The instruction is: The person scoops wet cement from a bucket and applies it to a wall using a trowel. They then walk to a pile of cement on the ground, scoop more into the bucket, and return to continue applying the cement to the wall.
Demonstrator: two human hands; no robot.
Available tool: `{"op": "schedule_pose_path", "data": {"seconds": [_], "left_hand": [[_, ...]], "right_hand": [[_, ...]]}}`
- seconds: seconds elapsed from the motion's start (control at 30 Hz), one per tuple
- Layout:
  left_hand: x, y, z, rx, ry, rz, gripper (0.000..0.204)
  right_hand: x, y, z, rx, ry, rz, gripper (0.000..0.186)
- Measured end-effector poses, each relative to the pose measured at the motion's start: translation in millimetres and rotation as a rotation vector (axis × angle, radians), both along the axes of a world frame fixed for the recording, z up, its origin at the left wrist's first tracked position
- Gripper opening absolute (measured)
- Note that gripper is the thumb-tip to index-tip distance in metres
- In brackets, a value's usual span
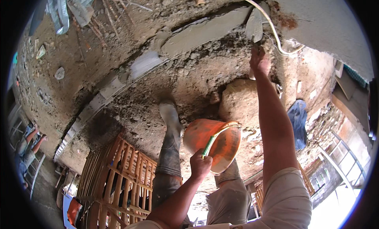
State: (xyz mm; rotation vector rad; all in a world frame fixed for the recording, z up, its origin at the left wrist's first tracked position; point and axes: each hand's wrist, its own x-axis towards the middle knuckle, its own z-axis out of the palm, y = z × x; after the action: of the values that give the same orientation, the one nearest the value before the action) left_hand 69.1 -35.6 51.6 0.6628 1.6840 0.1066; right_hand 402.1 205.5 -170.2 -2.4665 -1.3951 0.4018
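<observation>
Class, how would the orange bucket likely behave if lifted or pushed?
The orange bucket would probably roll on its side, being round. It may swing from its curved handle. No heap shows inside, so it seems fairly light.

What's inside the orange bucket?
Inside the orange bucket you can see orange wall with dark smears. The handle, held by the left hand, covers a bit of it. The bottom isn't clearly visible, so I can't tell whether anything lies there.
</observation>
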Motion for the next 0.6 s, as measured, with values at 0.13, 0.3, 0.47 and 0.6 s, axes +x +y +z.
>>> {"op": "schedule_pose_path", "data": {"seconds": [0.13, 0.3, 0.47, 0.6], "left_hand": [[-7, -9, -6, -0.022, 0.027, -0.046, 0.006], [-8, 3, 3, -0.049, 0.068, -0.1, 0.007], [-4, -1, -1, -0.066, 0.055, -0.067, 0.013], [4, 8, 0, -0.003, 0.031, -0.04, 0.015]], "right_hand": [[-80, -18, 5, -0.191, 0.312, 0.03, 0.039], [-228, -44, 59, -0.539, 0.462, 0.284, 0.039], [-294, -61, 91, -0.633, 0.459, 0.725, 0.039], [-276, -74, 110, -0.429, 0.44, 0.787, 0.035]]}}
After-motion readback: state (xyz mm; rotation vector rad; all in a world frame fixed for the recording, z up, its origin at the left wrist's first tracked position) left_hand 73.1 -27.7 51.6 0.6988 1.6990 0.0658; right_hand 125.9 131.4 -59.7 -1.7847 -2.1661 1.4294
